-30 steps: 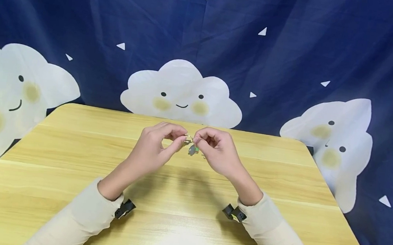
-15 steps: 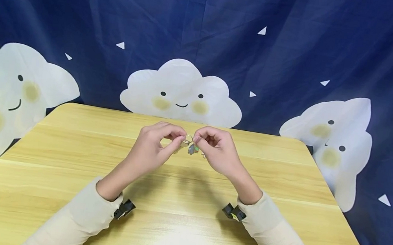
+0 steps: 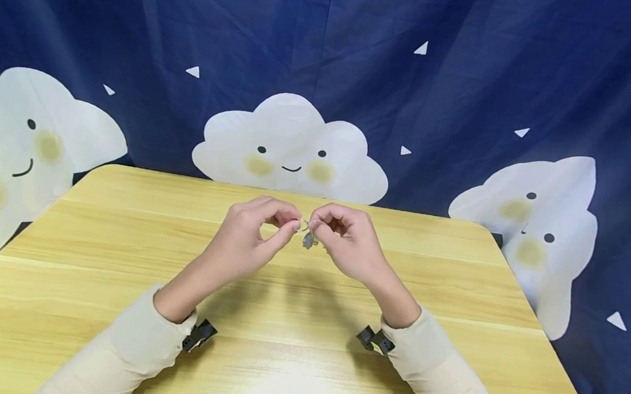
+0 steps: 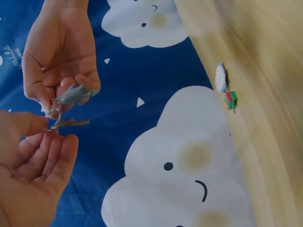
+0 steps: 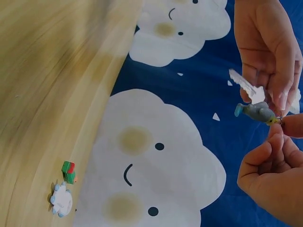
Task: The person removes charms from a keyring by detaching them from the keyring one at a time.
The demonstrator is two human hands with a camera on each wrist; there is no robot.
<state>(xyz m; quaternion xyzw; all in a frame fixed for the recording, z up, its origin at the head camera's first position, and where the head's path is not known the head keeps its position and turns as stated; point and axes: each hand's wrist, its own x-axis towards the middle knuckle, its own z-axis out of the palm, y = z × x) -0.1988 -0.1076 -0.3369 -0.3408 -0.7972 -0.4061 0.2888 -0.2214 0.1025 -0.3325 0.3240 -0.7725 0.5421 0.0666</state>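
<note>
In the head view my left hand (image 3: pixel 246 235) and right hand (image 3: pixel 352 242) meet fingertip to fingertip above the table, with a thin metal key ring (image 4: pixel 56 113) stretched between them. The left thumb and fingers pinch the ring beside a metal key (image 5: pixel 245 87), which sticks out from the fingertips in the wrist views. My right thumb and fingertips pinch the ring's other side. From it hangs a small grey figure charm (image 3: pixel 308 241) with a bluish end, also clear in the right wrist view. Fingertips cover part of the ring.
On the wooden table (image 3: pixel 163 360), near its far edge, lie a small white-and-blue charm (image 5: pixel 61 201) and a green-and-red one (image 4: pixel 230 100). Behind the table hangs a dark blue curtain (image 3: pixel 251 38) printed with white clouds. A black strap (image 3: pixel 199 336) sits at the left cuff.
The key, seen below my left fingertips half a second ago, has turned out of sight in the head view. Both hands keep nearly the same place, the ring still between them.
</note>
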